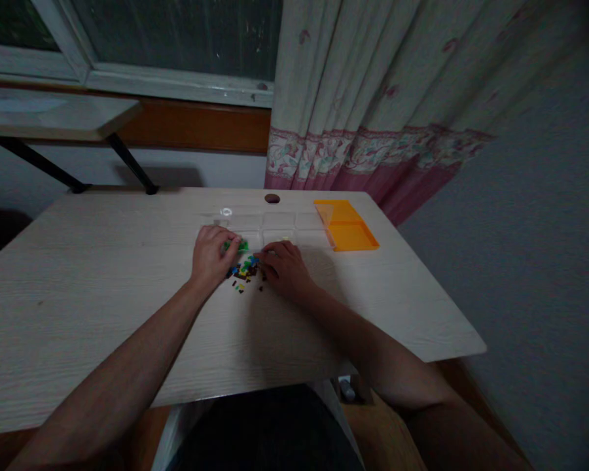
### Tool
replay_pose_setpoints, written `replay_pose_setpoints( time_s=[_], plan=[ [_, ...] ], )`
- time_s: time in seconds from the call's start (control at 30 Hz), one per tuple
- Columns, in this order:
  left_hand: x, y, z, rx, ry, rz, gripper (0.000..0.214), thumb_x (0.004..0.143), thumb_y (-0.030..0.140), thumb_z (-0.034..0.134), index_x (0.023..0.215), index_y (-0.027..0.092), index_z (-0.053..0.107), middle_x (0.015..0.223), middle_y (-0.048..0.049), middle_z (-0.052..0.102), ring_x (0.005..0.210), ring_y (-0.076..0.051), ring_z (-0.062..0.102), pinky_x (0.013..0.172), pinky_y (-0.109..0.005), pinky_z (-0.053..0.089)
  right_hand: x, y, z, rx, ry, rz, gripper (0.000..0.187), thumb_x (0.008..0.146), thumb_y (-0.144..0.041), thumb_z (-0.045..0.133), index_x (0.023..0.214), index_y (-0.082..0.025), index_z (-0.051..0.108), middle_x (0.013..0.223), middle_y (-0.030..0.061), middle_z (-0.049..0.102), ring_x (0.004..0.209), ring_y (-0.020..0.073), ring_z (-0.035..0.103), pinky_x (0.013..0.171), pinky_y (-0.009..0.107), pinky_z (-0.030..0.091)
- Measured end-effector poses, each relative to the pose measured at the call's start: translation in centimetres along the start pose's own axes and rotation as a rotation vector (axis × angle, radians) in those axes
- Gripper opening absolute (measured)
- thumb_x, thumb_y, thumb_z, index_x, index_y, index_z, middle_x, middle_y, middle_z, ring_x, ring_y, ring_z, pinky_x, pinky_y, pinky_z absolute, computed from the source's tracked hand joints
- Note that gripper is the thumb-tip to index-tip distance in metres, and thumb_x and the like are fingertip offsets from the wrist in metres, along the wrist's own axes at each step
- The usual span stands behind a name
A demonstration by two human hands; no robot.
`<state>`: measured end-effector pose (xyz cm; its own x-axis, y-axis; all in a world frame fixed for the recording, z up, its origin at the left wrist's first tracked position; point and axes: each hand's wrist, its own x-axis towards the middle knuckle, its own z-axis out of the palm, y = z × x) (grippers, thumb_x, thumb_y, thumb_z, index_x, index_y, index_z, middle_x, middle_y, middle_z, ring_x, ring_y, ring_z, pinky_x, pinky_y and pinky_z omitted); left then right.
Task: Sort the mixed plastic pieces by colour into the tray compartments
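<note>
A loose pile of small building-block pieces (245, 269), in blue, green, brown and yellow, lies on the table between my hands. My left hand (210, 258) is closed at the pile's left, its thumb and fingers beside green pieces (243, 246) at the front left of a clear compartment box (279, 222). What its fingertips grip, if anything, is hidden. From the right, my right hand (287, 269) reaches to the pile with bent fingers drawn together. Its fingertips touch the pile's edge by the blue pieces; anything held there is too small to name.
An orange tray (353, 235) sits against the clear box's right end. Behind them is a round cable hole (272, 198) in the pale wooden table (127, 314). A raised shelf (59, 114) on black legs stands at the back left. Curtains (363, 98) hang behind the table.
</note>
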<state>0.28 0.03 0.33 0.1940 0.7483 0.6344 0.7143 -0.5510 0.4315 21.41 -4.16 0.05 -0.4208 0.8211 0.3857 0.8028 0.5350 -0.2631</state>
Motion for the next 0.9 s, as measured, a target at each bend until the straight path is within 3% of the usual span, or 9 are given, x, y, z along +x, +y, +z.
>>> replay_pose_setpoints(
  time_s=[0.2, 0.33, 0.63, 0.9],
  plan=[
    [0.02, -0.04, 0.26, -0.031, 0.028, -0.058, 0.023, 0.092, 0.037, 0.053, 0.083, 0.021, 0.067, 0.087, -0.0045, 0.065, 0.092, -0.023, 0.055, 0.090, -0.040, 0.043, 0.16, -0.65, -0.13, -0.138, -0.036, -0.018, 0.028, 0.095, -0.026, 0.051, 0.117, -0.027, 0.069, 0.119, 0.0082, 0.060, 0.110, 0.0251, 0.044, 0.094, 0.038, 0.036],
    [-0.04, -0.13, 0.42, -0.038, 0.034, -0.061, 0.024, 0.092, 0.038, 0.055, 0.081, 0.021, 0.067, 0.086, -0.0041, 0.066, 0.090, -0.023, 0.056, 0.088, -0.039, 0.043, 0.24, -0.38, -0.39, -0.141, -0.031, -0.007, 0.023, 0.095, -0.024, 0.052, 0.107, -0.025, 0.071, 0.117, 0.0076, 0.060, 0.111, 0.0244, 0.044, 0.094, 0.038, 0.036],
    [-0.06, -0.84, 0.97, -0.040, 0.062, -0.084, 0.024, 0.092, 0.038, 0.055, 0.081, 0.020, 0.067, 0.085, -0.0040, 0.065, 0.090, -0.022, 0.055, 0.088, -0.040, 0.043, 0.46, 0.14, -0.38, -0.141, -0.063, 0.014, 0.025, 0.091, -0.021, 0.057, 0.111, -0.026, 0.071, 0.113, 0.0073, 0.062, 0.109, 0.0249, 0.045, 0.090, 0.038, 0.035],
    [-0.03, -0.88, 0.88, -0.031, 0.067, -0.089, 0.024, 0.092, 0.037, 0.056, 0.080, 0.020, 0.067, 0.085, -0.0039, 0.066, 0.090, -0.023, 0.057, 0.089, -0.040, 0.043, 0.40, -0.01, -0.64, -0.165, -0.059, 0.022, 0.018, 0.092, -0.024, 0.057, 0.101, -0.024, 0.073, 0.110, 0.0066, 0.063, 0.107, 0.0238, 0.046, 0.090, 0.037, 0.035]
  ],
)
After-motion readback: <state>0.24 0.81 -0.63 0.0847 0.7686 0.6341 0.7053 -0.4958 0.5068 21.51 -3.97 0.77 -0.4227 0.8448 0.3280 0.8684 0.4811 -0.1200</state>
